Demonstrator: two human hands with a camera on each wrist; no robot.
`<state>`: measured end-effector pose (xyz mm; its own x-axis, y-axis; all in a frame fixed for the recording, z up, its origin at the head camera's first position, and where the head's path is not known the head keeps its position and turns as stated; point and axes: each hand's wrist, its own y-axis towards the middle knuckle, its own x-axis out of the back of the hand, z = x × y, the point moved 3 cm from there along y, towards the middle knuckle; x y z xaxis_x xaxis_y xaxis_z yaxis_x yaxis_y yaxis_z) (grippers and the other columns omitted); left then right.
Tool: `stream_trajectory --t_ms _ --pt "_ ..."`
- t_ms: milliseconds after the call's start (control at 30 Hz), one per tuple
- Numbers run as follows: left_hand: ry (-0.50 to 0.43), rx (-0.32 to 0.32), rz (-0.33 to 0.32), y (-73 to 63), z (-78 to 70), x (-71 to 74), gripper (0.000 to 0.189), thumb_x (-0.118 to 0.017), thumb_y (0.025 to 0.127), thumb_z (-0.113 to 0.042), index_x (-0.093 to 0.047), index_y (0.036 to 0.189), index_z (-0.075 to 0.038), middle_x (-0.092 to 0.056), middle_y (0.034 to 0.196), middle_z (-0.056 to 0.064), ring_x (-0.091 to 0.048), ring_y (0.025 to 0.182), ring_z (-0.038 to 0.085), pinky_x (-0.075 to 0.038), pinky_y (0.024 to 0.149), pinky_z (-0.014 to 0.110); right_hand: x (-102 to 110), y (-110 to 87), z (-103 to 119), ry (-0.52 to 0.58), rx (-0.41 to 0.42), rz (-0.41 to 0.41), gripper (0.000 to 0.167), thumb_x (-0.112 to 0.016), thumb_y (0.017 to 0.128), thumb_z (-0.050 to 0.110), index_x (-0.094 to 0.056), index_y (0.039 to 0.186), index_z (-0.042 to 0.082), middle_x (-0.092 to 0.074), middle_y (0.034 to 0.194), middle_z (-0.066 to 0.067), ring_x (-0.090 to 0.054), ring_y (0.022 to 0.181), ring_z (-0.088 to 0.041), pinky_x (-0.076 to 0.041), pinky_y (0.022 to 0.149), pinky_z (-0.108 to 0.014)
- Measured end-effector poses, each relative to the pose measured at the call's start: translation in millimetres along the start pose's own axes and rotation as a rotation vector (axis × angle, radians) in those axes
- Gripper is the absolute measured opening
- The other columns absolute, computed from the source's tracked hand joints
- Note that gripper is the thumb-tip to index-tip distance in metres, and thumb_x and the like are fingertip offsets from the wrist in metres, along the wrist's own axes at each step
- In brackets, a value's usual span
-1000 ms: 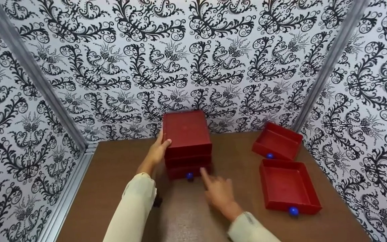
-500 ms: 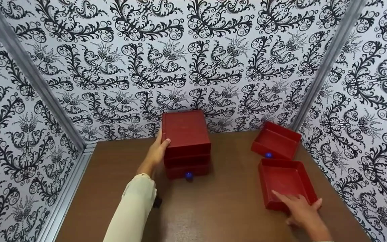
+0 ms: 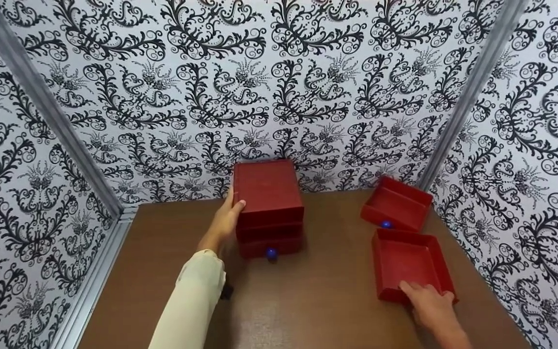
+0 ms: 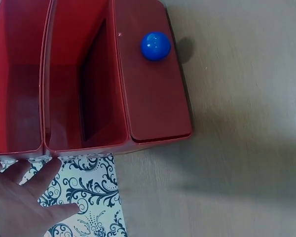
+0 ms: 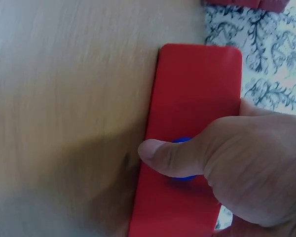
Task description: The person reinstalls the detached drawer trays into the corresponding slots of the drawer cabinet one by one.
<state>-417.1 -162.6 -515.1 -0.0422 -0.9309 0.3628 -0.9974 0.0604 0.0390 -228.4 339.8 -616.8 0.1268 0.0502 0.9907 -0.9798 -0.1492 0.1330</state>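
Observation:
A red drawer cabinet [image 3: 267,186] stands at the back of the table. Its two upper slots are vacant, while the lowest slot holds a drawer [image 4: 150,98] with a blue ball knob [image 4: 155,46]. My left hand [image 3: 223,220] rests on the cabinet's left side, fingers extended. At the right, my right hand [image 3: 429,305] grips the front wall of a loose red drawer [image 3: 407,257]. In the right wrist view, the thumb lies over that drawer's blue knob [image 5: 185,140] on the outer face; the fingertips are hidden behind the wall.
Behind the held drawer lies a second loose red drawer [image 3: 397,206], its blue knob [image 3: 386,224] facing the nearer one. Patterned walls [image 3: 259,97] enclose the brown table [image 3: 303,300] at the back and sides.
My right hand has moved right from beside the cabinet's front to the nearer loose drawer and taken hold of its front wall. My left hand stays on the cabinet.

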Motion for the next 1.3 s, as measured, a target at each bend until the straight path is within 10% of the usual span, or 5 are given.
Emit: stream_trajectory --t_ms 200,500,767,1033,1300 --pt "0.011 -0.011 0.0 1.5 1.4 -0.6 0.073 -0.045 0.106 -0.038 -0.006 0.166 -0.027 -0.017 0.171 0.01 -0.018 0.157 0.03 -0.011 0.128 0.049 18 9.5 52 -0.038 0.074 -0.009 0.051 -0.087 0.074 0.009 -0.064 0.118 0.023 -0.074 0.114 -0.006 -0.065 0.097 -0.035 -0.047 0.07 -0.064" --pt "0.001 0.031 -0.002 -0.7 -2.7 1.1 0.072 -0.045 0.105 -0.039 -0.007 0.166 -0.031 -0.027 0.168 0.011 -0.033 0.149 0.034 -0.023 0.124 0.052 38 16.7 170 -0.022 0.412 -0.041 0.067 -0.093 0.058 0.01 -0.058 0.113 0.026 -0.071 0.102 -0.002 -0.065 0.09 -0.032 -0.051 0.073 -0.054" --pt "0.034 0.021 0.0 -1.8 -3.7 0.5 0.073 -0.044 0.105 -0.04 -0.006 0.166 -0.031 -0.029 0.168 0.012 -0.033 0.15 0.035 -0.022 0.125 0.053 50 11.8 259 -0.039 0.441 -0.077 0.055 -0.086 0.064 0.019 -0.059 0.111 0.03 -0.068 0.104 0.001 -0.063 0.094 -0.03 -0.05 0.078 -0.053" --pt "-0.033 0.019 -0.002 -3.3 -5.4 -0.5 0.072 -0.045 0.106 -0.037 -0.006 0.166 -0.029 -0.025 0.169 0.009 -0.022 0.156 0.031 -0.015 0.127 0.05 58 22.6 303 -0.133 0.478 -0.215 0.052 -0.089 0.064 0.018 -0.059 0.106 0.028 -0.067 0.091 0.002 -0.062 0.082 -0.025 -0.044 0.065 -0.042" --pt "-0.168 0.061 0.035 -3.1 -6.6 -4.8 0.072 -0.045 0.106 -0.032 -0.004 0.165 -0.034 -0.021 0.17 0.009 -0.031 0.15 0.033 -0.023 0.124 0.051 55 35.5 329 -0.141 0.49 -0.116 0.051 -0.091 0.067 0.024 -0.055 0.103 0.027 -0.068 0.092 0.002 -0.063 0.082 -0.025 -0.049 0.065 -0.044"
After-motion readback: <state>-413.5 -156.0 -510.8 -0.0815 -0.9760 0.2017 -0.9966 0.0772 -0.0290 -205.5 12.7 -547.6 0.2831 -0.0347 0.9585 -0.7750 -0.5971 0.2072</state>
